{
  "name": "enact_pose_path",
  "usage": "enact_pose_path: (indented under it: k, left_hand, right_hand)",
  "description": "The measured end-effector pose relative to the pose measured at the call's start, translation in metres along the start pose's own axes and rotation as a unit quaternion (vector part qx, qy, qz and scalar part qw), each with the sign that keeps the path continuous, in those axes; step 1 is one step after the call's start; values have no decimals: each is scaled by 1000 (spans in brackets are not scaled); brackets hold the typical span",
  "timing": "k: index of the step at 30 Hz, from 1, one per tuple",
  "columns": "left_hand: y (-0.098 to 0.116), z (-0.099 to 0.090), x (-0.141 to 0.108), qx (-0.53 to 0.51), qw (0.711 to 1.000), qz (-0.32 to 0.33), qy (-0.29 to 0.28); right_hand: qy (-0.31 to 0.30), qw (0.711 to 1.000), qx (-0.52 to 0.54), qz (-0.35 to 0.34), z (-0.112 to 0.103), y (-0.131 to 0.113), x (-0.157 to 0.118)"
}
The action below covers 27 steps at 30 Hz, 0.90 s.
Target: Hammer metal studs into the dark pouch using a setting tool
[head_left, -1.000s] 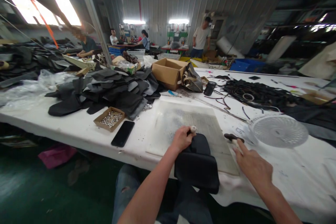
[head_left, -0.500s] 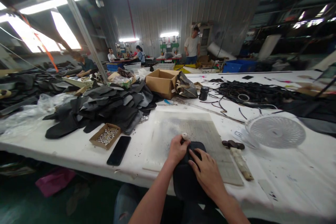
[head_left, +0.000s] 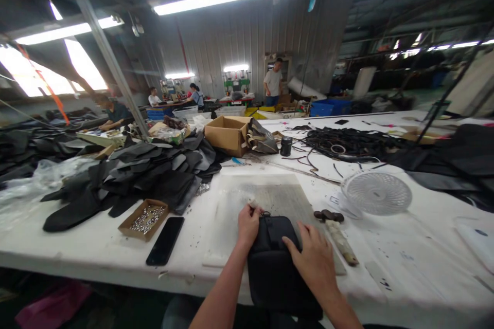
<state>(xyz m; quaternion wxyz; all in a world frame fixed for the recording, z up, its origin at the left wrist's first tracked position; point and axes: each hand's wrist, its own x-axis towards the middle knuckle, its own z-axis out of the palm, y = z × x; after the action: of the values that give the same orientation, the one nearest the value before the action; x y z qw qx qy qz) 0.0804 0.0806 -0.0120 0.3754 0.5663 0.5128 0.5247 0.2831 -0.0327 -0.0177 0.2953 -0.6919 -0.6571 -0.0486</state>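
Observation:
A black pouch [head_left: 276, 264] lies at the front edge of the table, its top end on a pale flat board [head_left: 270, 187]. My left hand [head_left: 249, 223] is at the pouch's top left corner, fingers pinched around a small whitish item [head_left: 251, 202] too small to name. Beside the pouch's right edge is my right hand [head_left: 313, 254], with fingers apart and the thumb touching the pouch. A small ring shows at the pouch's top, near my left fingertips.
A hammer [head_left: 341, 241] and a white fan [head_left: 377, 193] are at the right. Leftward are a black phone [head_left: 165, 241], a box of metal studs [head_left: 125, 227] and black cut pieces [head_left: 142, 169]. A cardboard box [head_left: 226, 136] stands behind; people work farther back.
My right hand has moved off the pouch's top to its right side, uncovering more of the pouch. The camera view has tilted up and turned right.

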Motion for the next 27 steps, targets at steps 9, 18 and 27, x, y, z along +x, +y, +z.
enact_pose_path:
  k: [9, 18, 27]
  left_hand:
    - [1, -6, 16, 3, 998, -38, -43]
    - [12, -16, 7, 23, 998, -16, -58]
    - [8, -18, 12, 100, 991, -26, -80]
  right_hand:
    - [-199, 944, 231, 129, -30, -12, 36]
    - [-164, 908, 382, 59, -79, -16, -7]
    - [-309, 848, 417, 106, -238, 104, 23]
